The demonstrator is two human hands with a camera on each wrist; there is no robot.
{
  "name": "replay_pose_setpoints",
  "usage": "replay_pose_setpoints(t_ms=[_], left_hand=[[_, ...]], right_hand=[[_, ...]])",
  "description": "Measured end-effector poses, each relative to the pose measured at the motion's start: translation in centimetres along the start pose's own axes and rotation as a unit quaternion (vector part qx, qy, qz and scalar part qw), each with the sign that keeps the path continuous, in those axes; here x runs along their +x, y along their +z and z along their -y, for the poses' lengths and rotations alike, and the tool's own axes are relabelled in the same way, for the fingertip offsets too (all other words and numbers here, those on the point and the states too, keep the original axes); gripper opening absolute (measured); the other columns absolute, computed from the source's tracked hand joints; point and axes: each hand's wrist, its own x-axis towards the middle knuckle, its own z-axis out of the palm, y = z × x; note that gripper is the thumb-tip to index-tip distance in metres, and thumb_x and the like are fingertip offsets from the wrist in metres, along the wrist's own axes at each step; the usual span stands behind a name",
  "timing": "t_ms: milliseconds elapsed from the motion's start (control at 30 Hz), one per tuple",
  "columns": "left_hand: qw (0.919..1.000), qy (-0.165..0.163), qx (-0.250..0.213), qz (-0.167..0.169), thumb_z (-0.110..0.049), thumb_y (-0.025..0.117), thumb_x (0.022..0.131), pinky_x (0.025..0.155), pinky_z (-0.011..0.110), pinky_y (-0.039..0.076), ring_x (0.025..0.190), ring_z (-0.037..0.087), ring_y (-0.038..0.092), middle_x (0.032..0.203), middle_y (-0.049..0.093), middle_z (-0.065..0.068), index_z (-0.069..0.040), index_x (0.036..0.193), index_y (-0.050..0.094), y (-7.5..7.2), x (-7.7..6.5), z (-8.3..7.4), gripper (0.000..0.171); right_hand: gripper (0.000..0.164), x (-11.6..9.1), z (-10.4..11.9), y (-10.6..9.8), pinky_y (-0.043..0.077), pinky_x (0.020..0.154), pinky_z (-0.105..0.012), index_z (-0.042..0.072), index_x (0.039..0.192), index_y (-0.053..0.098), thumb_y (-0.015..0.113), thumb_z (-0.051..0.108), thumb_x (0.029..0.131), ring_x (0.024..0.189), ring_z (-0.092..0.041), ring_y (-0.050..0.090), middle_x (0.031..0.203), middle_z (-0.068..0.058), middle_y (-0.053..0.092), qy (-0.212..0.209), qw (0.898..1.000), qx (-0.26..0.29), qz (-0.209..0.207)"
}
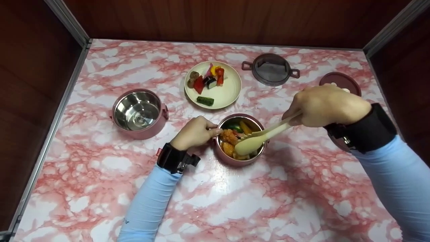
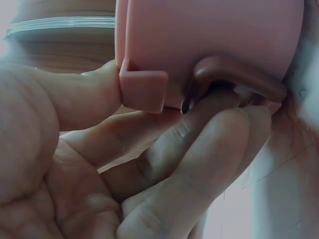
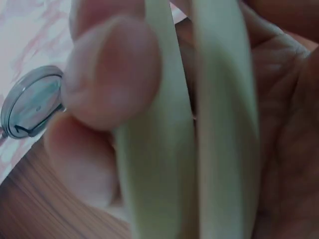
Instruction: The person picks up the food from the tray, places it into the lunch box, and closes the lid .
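Note:
In the head view my left hand [image 1: 196, 132] holds the left side of a pink metal-lined food container [image 1: 237, 163]. The left wrist view shows fingers hooked at its brown handle [image 2: 239, 77] and the thumb against a pink tab [image 2: 144, 91]. Breaded pieces [image 1: 229, 137] and cut vegetables fill the container. My right hand [image 1: 331, 104] grips pale yellow tongs [image 1: 250, 145], whose broad ends reach down into the container over the food. Both arms of the tongs run between thumb and fingers in the right wrist view.
Behind stands a cream plate [image 1: 231, 94] bearing grilled vegetable pieces. To the left is a second pink container [image 1: 144, 134] with a bare steel inside. A grey lid with two handles [image 1: 271, 72] lies at the back, and a dark red round lid [image 1: 342, 80] sits partly behind the right hand.

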Motion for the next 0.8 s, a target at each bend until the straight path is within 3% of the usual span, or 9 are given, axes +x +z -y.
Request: replay_pose_setpoints(t_ms=[233, 367, 533, 800], left_hand=[[1.0, -0.005, 0.001, -0.001, -0.036, 0.067, 0.095, 0.061, 0.031, 0.04, 0.056, 0.013, 0.048, 0.054, 0.05, -0.007, -0.013, 0.075, 0.076, 0.0, -0.1, 0.0, 0.032], [1.0, -0.007, -0.004, -0.001, -0.035, 0.067, 0.095, 0.06, 0.031, 0.04, 0.057, 0.013, 0.048, 0.054, 0.05, -0.007, -0.014, 0.074, 0.075, 0.0, -0.1, -0.1, 0.031], [1.0, -0.002, 0.0, -0.002, -0.036, 0.067, 0.095, 0.06, 0.03, 0.039, 0.059, 0.013, 0.047, 0.055, 0.049, -0.007, -0.013, 0.079, 0.077, 0.0, 0.0, 0.0, 0.03], [1.0, -0.008, -0.001, 0.002, -0.037, 0.067, 0.095, 0.061, 0.03, 0.04, 0.059, 0.013, 0.049, 0.057, 0.052, -0.007, -0.012, 0.086, 0.08, 0.0, 0.0, -0.1, 0.029]], right_hand=[[0.021, 0.8, 0.0, 0.8, 0.048, 0.059, -0.039, 0.041, 0.097, 0.077, 0.075, 0.023, 0.085, 0.074, -0.008, 0.058, 0.09, 0.014, 0.069, -0.044, 0.999, 0.0, -0.02], [0.023, 0.4, -0.4, 0.8, 0.048, 0.06, -0.038, 0.041, 0.099, 0.078, 0.077, 0.024, 0.084, 0.076, -0.007, 0.059, 0.093, 0.013, 0.07, -0.028, 0.999, 0.013, -0.019], [0.023, -0.1, -0.7, 0.2, 0.042, 0.053, -0.033, 0.04, 0.103, 0.076, 0.075, 0.026, 0.086, 0.067, -0.01, 0.051, 0.088, 0.012, 0.069, -0.009, 0.999, 0.043, 0.005], [0.026, -0.8, -1.0, -0.2, 0.042, 0.052, -0.033, 0.034, 0.115, 0.075, 0.072, 0.027, 0.09, 0.062, -0.012, 0.051, 0.087, 0.005, 0.071, -0.001, 0.998, 0.042, -0.049]])
